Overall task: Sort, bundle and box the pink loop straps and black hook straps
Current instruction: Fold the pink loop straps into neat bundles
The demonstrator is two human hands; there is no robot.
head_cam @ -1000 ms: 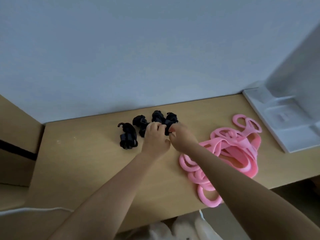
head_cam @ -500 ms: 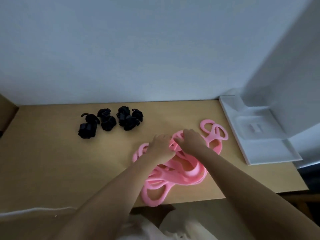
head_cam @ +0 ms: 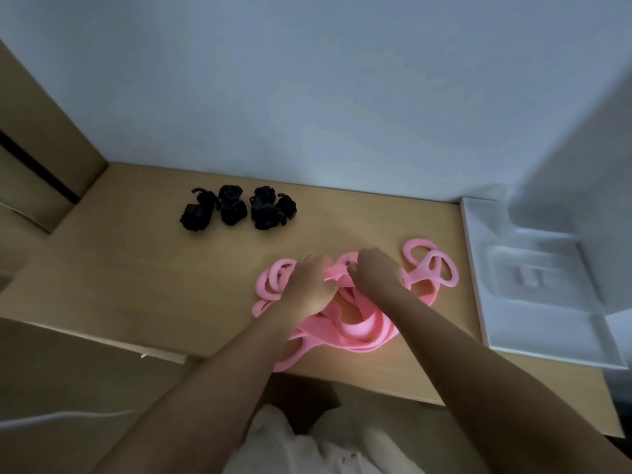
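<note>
A tangled heap of pink loop straps lies on the wooden table, right of centre. My left hand and my right hand sit side by side on top of the heap, and both pinch a pink strap between them. Several rolled black hook strap bundles stand in a row near the wall, to the left and beyond my hands, untouched.
A white open box with a tray insert rests at the table's right end against the wall. A brown cardboard box stands at the far left. A white cable crosses the lower left. The table's front edge is close to my body.
Both hands left the black bundles, moved right and toward me onto the pink heap, and now pinch a pink strap. The view has shifted.
</note>
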